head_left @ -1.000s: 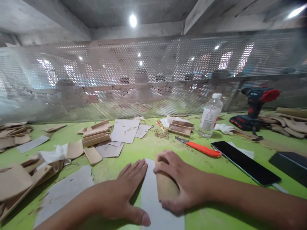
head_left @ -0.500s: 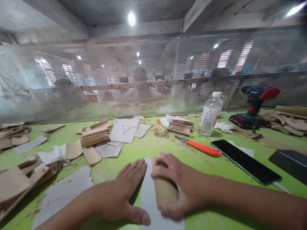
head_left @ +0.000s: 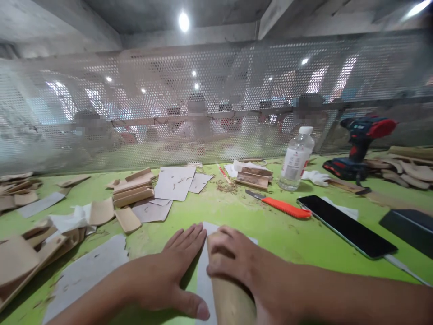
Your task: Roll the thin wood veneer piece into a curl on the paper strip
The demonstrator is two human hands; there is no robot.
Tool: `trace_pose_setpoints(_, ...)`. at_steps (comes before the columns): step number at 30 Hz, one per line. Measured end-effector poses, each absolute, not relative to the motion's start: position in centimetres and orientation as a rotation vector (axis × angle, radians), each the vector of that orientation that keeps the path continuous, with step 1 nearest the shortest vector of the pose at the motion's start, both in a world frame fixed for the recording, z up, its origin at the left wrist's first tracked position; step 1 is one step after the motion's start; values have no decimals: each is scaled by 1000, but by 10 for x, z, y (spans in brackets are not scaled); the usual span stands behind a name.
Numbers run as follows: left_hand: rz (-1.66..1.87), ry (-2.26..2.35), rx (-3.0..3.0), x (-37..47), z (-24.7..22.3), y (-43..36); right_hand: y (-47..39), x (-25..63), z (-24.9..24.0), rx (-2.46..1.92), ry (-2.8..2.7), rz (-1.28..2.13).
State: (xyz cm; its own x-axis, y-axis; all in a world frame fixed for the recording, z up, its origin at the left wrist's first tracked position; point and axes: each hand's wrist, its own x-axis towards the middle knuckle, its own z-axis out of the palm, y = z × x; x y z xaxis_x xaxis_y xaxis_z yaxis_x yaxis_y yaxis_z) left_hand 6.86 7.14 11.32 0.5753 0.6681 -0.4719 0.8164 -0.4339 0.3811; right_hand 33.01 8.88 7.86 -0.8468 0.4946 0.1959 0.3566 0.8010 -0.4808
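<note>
My right hand (head_left: 237, 262) is wrapped over a curved tan piece of bamboo (head_left: 230, 300), fingers on its far end. Under the bamboo lies a pale grey sheet (head_left: 204, 282), partly covered by my hands. On the left edge of that sheet my left hand (head_left: 179, 266) rests flat, fingers stretched forward and thumb apart. Beyond my right hand lies an orange utility knife (head_left: 286, 207) with its blade out. A black-screened phone (head_left: 345, 225) with a white cable is to the right.
Curved bamboo pieces (head_left: 133, 192) and grey sheets (head_left: 174, 183) lie at the left and back. A water bottle (head_left: 296, 160) and a cordless drill (head_left: 358, 149) stand at the back right. Behind the green table (head_left: 189, 212) rises a perforated metal screen (head_left: 155, 99).
My right hand has drawn the bamboo piece toward me over the sheet, baring more of the sheet's far edge. My left hand stays nearly in place.
</note>
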Motion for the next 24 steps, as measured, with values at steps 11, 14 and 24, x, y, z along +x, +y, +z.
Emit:
trace_pose_setpoints(11, -351, 1221, 2193, 68, 112, 72, 88, 329, 75, -470, -2711, 595)
trace_pose_setpoints(14, -344, 1247, 2183, 69, 112, 72, 92, 332, 75, -716, -2626, 525)
trace_pose_setpoints(24, -379, 1253, 2189, 69, 114, 73, 94, 335, 74, -682, -2654, 488)
